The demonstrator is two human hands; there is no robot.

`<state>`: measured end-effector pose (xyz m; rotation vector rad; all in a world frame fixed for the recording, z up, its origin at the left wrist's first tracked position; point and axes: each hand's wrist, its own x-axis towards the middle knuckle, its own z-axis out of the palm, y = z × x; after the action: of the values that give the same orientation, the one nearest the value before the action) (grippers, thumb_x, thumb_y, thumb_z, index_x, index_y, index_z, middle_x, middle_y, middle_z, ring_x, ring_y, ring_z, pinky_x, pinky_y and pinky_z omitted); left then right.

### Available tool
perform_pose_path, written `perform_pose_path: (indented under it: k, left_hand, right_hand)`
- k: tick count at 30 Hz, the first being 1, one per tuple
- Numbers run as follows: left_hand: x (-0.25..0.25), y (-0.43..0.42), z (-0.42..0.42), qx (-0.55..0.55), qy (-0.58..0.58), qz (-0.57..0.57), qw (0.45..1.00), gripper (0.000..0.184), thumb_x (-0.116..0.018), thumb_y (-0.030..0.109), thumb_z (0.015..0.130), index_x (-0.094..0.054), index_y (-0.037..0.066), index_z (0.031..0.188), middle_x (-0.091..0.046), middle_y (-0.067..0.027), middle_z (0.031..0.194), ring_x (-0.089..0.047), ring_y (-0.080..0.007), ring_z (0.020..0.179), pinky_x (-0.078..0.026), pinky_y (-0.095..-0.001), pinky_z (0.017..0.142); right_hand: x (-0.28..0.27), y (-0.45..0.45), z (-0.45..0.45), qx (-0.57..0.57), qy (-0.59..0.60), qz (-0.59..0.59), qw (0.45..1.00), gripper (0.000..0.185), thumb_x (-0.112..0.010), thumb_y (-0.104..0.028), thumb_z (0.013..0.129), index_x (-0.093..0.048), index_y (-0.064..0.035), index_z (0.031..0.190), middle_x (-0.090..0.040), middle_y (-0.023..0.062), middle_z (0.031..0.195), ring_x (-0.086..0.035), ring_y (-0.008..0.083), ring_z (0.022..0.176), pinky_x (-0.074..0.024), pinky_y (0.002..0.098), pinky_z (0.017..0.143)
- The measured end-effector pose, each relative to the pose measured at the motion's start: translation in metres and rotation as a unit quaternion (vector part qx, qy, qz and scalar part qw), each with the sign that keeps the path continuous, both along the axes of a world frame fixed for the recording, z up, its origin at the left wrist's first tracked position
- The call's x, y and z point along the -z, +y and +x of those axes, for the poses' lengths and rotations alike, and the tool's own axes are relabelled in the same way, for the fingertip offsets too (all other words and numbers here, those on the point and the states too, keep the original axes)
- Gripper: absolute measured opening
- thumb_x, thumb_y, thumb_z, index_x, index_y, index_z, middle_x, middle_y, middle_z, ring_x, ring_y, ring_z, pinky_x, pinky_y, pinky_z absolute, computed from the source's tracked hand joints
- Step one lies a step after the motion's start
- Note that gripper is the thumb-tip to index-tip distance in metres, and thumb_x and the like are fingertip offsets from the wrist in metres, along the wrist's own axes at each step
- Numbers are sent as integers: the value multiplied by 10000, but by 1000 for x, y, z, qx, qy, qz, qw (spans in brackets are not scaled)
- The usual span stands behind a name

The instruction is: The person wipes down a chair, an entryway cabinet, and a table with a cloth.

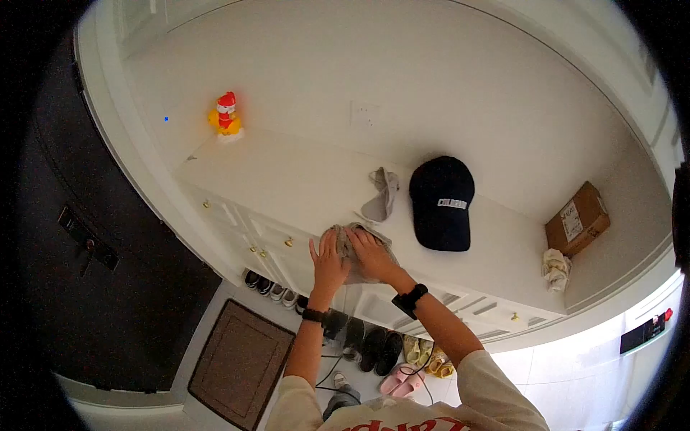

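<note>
A grey-brown cloth (365, 271) lies bunched at the front edge of the white shelf (287, 169), under both hands. My left hand (329, 264) presses on its left side, with the fingers gripping the fabric. On its right side, my right hand (370, 251) grips the folds. The hands are close together. Just behind them rests a smaller grey fabric piece (381, 195), crumpled on the shelf. To the right of it is a dark cap (442, 205) with white lettering on its front.
A red and yellow figurine (227, 115) stands at the back left. At the right end are a cardboard box (578, 219) and a crumpled cream item (556, 270). Below are cabinet doors, several shoes (381, 350), pink slippers (402, 381) and a brown mat (241, 363).
</note>
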<state>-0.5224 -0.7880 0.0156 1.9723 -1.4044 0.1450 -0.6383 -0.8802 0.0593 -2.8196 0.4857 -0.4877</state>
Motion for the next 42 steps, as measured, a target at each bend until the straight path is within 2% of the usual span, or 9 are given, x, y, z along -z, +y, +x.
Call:
perform_pose_path:
  k: [5,11,20,28,32,35,38,40,42]
  left_hand:
    - [7,2,49,-27,-42,8,999,724,-581,146,714,-257,-16,1340,-315,-151,1378,-225,-255,1325,-14,-519,1088]
    - [6,9,114,-42,-32,30,998,654,-504,114,767,-245,-35,1350,-289,-162,1397,-209,-263,1328,-41,-517,1082]
    - [10,16,178,-76,40,29,996,625,-463,49,795,-226,-21,1369,-240,-164,1433,-192,-277,1336,-83,-438,1072]
    - [3,21,179,-81,74,36,993,660,-478,68,797,-182,-13,1382,-214,-160,1443,-133,-250,1365,11,-463,1099]
    - [-7,24,178,-76,80,84,990,696,-512,98,795,-168,3,1392,-203,-163,1449,-130,-252,1366,13,-455,1100]
    - [-30,33,171,-50,114,135,983,721,-552,143,802,-165,4,1394,-198,-170,1451,-139,-265,1363,4,-452,1101]
    - [-22,34,161,-6,129,148,980,754,-595,184,801,-166,12,1396,-205,-174,1447,-162,-281,1355,-22,-469,1095]
    - [-17,30,145,38,159,139,977,775,-620,208,797,-168,24,1399,-214,-178,1443,-180,-288,1348,-44,-486,1087]
    - [-19,30,107,43,108,129,985,792,-648,213,772,-190,38,1394,-240,-179,1429,-213,-295,1334,-67,-502,1076]
  right_hand:
    - [2,4,51,-24,-37,35,998,779,-589,-65,741,-177,-61,1402,-352,220,1291,-342,384,1219,-303,438,1011]
    - [-4,12,120,-29,-22,19,999,777,-596,-93,749,-179,-63,1404,-359,218,1290,-343,374,1226,-320,440,998]
    - [0,26,190,-10,-22,-16,1000,726,-616,-173,780,-233,-55,1385,-394,180,1283,-377,339,1208,-333,417,999]
    - [6,26,195,-21,-74,4,997,742,-658,-150,724,-289,-39,1358,-425,170,1261,-396,343,1184,-329,419,991]
    - [4,27,191,-31,-89,16,995,767,-676,-154,702,-293,-40,1357,-440,154,1251,-408,335,1172,-330,413,986]
    - [13,42,186,47,-83,0,995,759,-671,-133,704,-296,-45,1359,-454,143,1236,-424,311,1157,-337,400,977]
    - [33,58,167,134,-136,-107,976,716,-641,-108,727,-305,-46,1356,-459,133,1226,-437,285,1145,-342,384,971]
    - [25,66,139,133,-114,-59,983,682,-617,-93,741,-317,-54,1352,-459,128,1224,-435,282,1149,-342,383,969]
    - [13,65,100,129,-106,-18,986,662,-604,-85,747,-327,-64,1348,-463,123,1224,-434,283,1153,-341,385,968]
